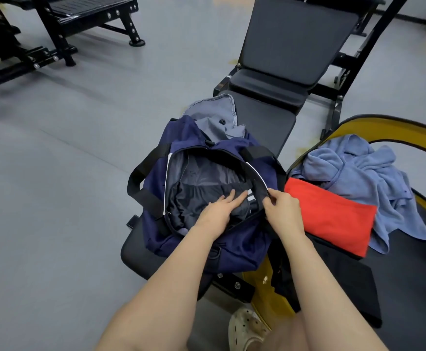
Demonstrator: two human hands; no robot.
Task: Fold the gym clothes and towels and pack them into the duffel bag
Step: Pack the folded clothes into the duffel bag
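The navy duffel bag (206, 198) is seen lying unzipped on the padded tabletop (265, 120) of a gym bench, and every other place is given from it. Inside its mouth a dark folded garment (196, 201) with white stripes is pressed down by the left hand (219, 209), whose fingers (234, 197) are laid straight and close together on the cloth. The bag's right-hand zipper edge is pinched by the right hand (282, 209), thumb and forefinger clamped on the rim so that the opening is held wide. Just to the right of the bag a folded red garment (330, 216) is laid flat, and beyond it an unfolded blue towel (358, 178) is heaped. All of these are judged light, soft and limp; the folded pieces are probably best lifted from beneath with flat palms so the folds are kept, while the towel may be taken by two corners. The bag's fabric is slack and would sag shut if released.
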